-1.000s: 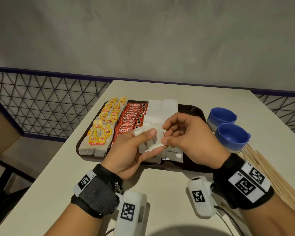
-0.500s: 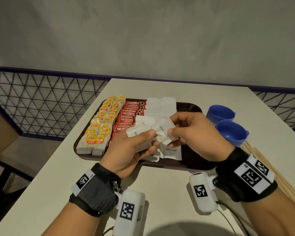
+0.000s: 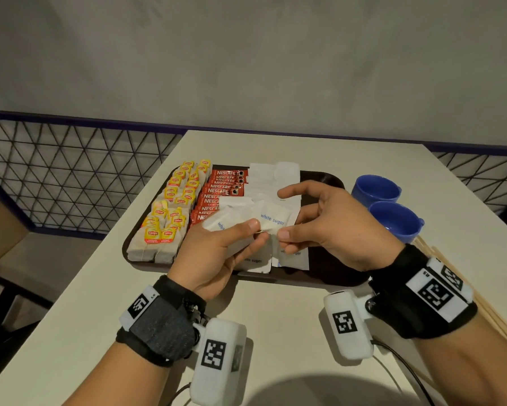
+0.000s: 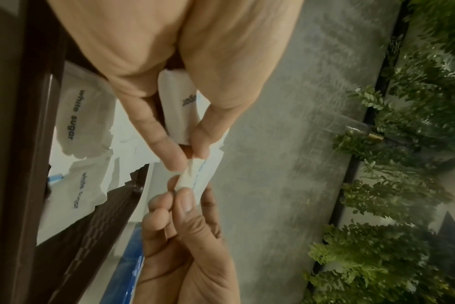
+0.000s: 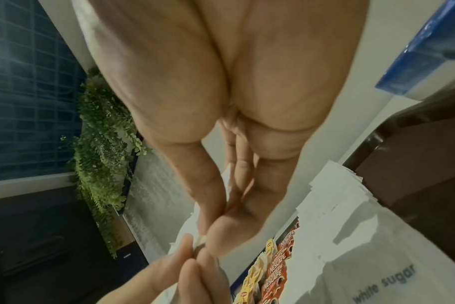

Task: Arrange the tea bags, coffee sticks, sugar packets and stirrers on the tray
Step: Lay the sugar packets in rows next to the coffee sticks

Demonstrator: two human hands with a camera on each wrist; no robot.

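Observation:
Above the dark brown tray (image 3: 328, 268), my left hand (image 3: 246, 232) grips a small stack of white sugar packets (image 3: 231, 212). My right hand (image 3: 287, 230) pinches the lower corner of one packet (image 3: 271, 219), which is fanned out to the right of that stack, and its index finger is lifted. In the left wrist view the two pinches nearly touch on the same packet (image 4: 205, 174). Yellow-tagged tea bags (image 3: 170, 218) fill the tray's left side, with red coffee sticks (image 3: 220, 191) beside them. More sugar packets (image 3: 275, 174) lie further right on the tray. Wooden stirrers (image 3: 501, 323) lie on the table at the right.
Two blue cups (image 3: 375, 189) (image 3: 395, 218) stand right of the tray. The tray's right part shows bare. A wire-mesh railing (image 3: 70, 177) runs past the table's left edge, and a grey wall stands behind.
My right hand has drawn one sugar packet out to the right of the stack, so its label now shows. The right index finger has lifted. Both hands have stayed over the tray's front.

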